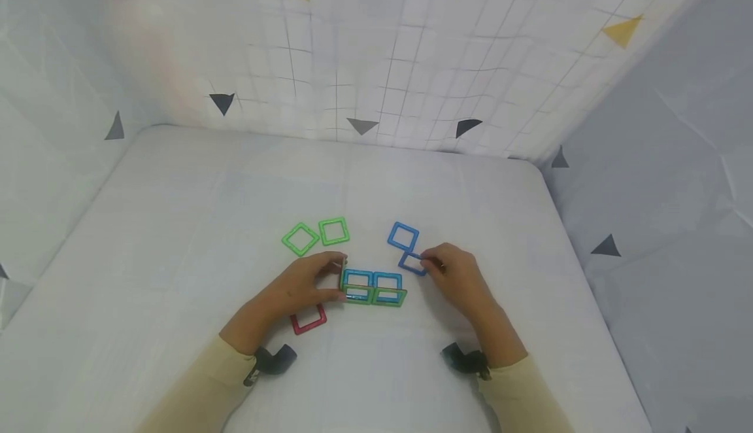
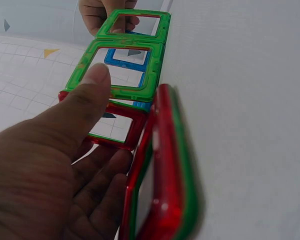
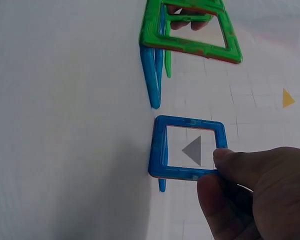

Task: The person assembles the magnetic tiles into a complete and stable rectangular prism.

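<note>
Square magnetic tiles form a small structure: two blue tiles (image 1: 359, 271) lie side by side, two green tiles (image 1: 388, 303) stand tilted along the near side, and a red-edged tile (image 2: 138, 125) stands at the left end. My left hand (image 1: 297, 286) holds that left end, thumb on the nearer green tile (image 2: 132, 94) and fingers behind the red-edged one. To the right of the structure, my right hand (image 1: 461, 279) pinches a blue tile (image 3: 190, 122) by one corner between thumb and fingers. Its far end lies close to another blue tile (image 1: 393, 233); whether they touch, I cannot tell.
Two loose green tiles, one turned like a diamond (image 1: 291, 248) and one squarer (image 1: 336, 242), lie beyond my left hand. A red tile (image 1: 308, 328) lies under my left wrist. The white table (image 1: 376, 381) meets a gridded cloth wall (image 1: 365, 60) at the back.
</note>
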A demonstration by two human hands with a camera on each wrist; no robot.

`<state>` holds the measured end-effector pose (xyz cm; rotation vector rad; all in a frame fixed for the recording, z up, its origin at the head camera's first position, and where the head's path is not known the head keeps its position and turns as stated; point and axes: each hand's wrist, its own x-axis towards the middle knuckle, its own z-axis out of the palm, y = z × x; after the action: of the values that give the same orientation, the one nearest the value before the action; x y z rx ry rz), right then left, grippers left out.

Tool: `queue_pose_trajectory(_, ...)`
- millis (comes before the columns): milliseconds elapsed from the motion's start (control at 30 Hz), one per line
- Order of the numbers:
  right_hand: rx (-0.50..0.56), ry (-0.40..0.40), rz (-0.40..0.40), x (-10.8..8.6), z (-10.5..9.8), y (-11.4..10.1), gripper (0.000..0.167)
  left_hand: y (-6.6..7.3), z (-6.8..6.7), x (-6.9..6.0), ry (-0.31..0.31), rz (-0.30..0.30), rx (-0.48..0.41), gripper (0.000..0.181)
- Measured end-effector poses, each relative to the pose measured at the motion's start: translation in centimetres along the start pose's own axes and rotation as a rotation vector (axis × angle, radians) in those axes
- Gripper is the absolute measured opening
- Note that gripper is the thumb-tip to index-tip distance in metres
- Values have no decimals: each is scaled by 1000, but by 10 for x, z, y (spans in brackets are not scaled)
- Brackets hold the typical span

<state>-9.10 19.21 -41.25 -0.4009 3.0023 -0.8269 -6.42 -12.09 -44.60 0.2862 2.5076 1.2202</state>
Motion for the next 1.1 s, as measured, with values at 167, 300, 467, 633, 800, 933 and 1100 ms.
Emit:
queue_pose_trajectory(167,13,-21,-45,0,4,-5,13,0,0,0,-1,-9,-5,72)
queue_pose_trajectory(300,20,-22,-89,1,6,-8,10,-1,0,1,-2,-10,-3,73)
queue_pose_trajectory(467,16,-50,-105,2,8,-14,10,-2,1,1,-1,-9,4,73)
queue_pose_trajectory(633,15,-86,-113,4,9,-20,10,-1,1,1,1,-6,13,72)
queue_pose_trajectory(800,-3,-99,-139,6,11,-23,10,-1,0,1,2,-1,13,72)
queue_pose_trajectory(933,-13,-114,-164,10,12,-25,9,0,-1,1,0,7,18,72)
queue_pose_trajectory(1100,-18,-163,-161,14,12,-31,10,0,-2,1,-8,10,24,72)
